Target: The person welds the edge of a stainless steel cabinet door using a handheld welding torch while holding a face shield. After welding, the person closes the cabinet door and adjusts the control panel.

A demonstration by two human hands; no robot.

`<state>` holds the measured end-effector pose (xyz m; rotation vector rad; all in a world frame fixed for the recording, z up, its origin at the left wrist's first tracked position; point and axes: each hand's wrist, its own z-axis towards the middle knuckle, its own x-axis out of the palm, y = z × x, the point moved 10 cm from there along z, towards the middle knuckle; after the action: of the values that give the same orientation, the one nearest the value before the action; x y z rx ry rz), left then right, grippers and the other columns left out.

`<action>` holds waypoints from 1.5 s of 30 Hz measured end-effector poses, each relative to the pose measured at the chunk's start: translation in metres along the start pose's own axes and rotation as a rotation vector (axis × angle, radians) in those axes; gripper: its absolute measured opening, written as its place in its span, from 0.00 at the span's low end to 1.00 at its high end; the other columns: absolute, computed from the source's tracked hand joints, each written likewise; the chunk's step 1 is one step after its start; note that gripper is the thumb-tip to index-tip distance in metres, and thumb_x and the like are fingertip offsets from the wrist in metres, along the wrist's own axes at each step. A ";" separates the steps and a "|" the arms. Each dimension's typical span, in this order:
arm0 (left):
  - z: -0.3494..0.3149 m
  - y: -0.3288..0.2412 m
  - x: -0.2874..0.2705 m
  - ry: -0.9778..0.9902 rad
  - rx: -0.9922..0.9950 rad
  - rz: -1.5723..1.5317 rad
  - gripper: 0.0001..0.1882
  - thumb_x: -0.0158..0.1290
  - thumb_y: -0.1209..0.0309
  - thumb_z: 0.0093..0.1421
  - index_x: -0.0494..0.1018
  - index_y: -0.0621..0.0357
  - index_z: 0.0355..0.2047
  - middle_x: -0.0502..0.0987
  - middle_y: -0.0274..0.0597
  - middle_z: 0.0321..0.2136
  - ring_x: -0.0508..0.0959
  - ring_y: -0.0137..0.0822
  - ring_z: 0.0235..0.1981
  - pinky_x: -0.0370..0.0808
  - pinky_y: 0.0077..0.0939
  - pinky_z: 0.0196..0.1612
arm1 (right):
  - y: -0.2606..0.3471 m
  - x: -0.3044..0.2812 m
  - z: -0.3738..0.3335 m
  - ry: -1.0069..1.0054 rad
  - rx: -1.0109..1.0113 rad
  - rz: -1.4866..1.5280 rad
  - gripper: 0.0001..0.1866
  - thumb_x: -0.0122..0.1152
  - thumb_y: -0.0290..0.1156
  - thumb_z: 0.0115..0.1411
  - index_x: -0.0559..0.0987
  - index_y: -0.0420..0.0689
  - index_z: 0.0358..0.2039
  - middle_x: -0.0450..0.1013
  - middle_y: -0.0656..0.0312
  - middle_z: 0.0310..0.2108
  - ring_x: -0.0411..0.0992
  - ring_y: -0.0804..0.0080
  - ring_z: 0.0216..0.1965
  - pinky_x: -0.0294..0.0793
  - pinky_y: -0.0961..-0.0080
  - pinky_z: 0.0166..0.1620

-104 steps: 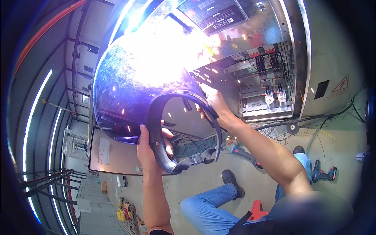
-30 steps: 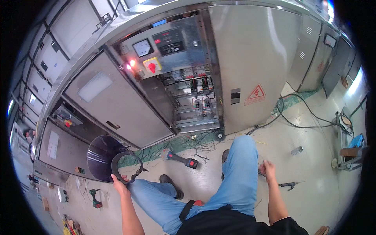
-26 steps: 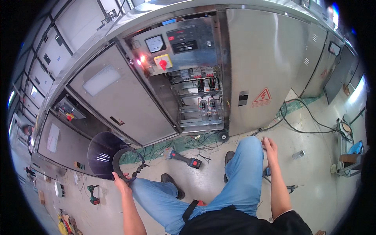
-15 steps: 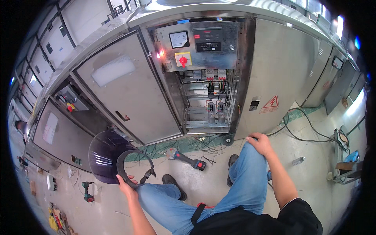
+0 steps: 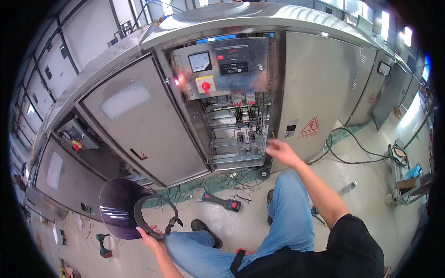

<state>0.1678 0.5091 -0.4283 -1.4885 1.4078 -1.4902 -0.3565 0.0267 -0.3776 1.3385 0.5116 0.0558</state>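
By its head band, my left hand (image 5: 153,235) grips a tinted face shield (image 5: 113,208) with a black adjustable strap, held above my left knee. My right hand (image 5: 280,152) is raised off the knee at the lower right edge of the open electrical cabinet (image 5: 273,111). Its fingers point toward the cabinet frame but are blurred, and whether they touch it cannot be told. Inside the cabinet are a red and yellow rotary switch (image 5: 205,85), a display panel (image 5: 232,60), wired breakers (image 5: 244,99) and two grey cylinders (image 5: 242,147). A red light (image 5: 177,82) glows at the left.
A cordless angle grinder (image 5: 218,200) lies on the floor between my feet and the cabinet, near scattered wire offcuts (image 5: 241,185). A green cordless drill (image 5: 103,245) lies at the left. On the right are a plastic bottle (image 5: 349,187), black cables (image 5: 352,160) and a cart (image 5: 408,185).
My right hand has left my right knee and moved forward and left to the cabinet's edge. The face shield stays in my left hand. The view has shifted slightly.
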 end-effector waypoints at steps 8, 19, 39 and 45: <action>0.004 -0.003 -0.011 -0.023 0.025 0.028 0.34 0.48 0.37 0.70 0.71 0.62 0.47 0.75 0.43 0.25 0.72 0.33 0.16 0.68 0.27 0.19 | 0.070 0.029 0.201 -0.233 0.214 0.975 0.29 0.64 0.42 0.69 0.67 0.41 0.63 0.70 0.52 0.58 0.67 0.56 0.63 0.71 0.54 0.64; 0.006 -0.009 -0.017 -0.052 0.045 0.101 0.32 0.46 0.37 0.71 0.72 0.59 0.43 0.76 0.43 0.23 0.71 0.31 0.16 0.68 0.27 0.20 | 0.049 0.027 0.234 -0.354 0.055 1.208 0.33 0.60 0.53 0.70 0.66 0.35 0.58 0.70 0.46 0.54 0.72 0.48 0.57 0.74 0.53 0.62; -0.012 -0.018 0.022 0.003 0.083 0.251 0.32 0.44 0.40 0.72 0.71 0.62 0.36 0.76 0.45 0.23 0.74 0.35 0.15 0.71 0.29 0.19 | 0.075 0.033 0.192 -0.273 -0.116 1.056 0.35 0.51 0.56 0.74 0.68 0.33 0.60 0.76 0.45 0.53 0.78 0.55 0.53 0.80 0.59 0.57; -0.003 -0.007 0.018 -0.031 0.044 0.267 0.32 0.45 0.39 0.72 0.71 0.62 0.37 0.76 0.45 0.23 0.74 0.36 0.14 0.71 0.31 0.18 | 0.066 0.025 0.238 -0.249 -0.058 1.000 0.43 0.47 0.65 0.71 0.62 0.35 0.66 0.73 0.43 0.56 0.75 0.51 0.55 0.78 0.55 0.58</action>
<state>0.1634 0.4944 -0.4159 -1.2366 1.4806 -1.3178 -0.2263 -0.1663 -0.2907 1.4047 -0.4027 0.7073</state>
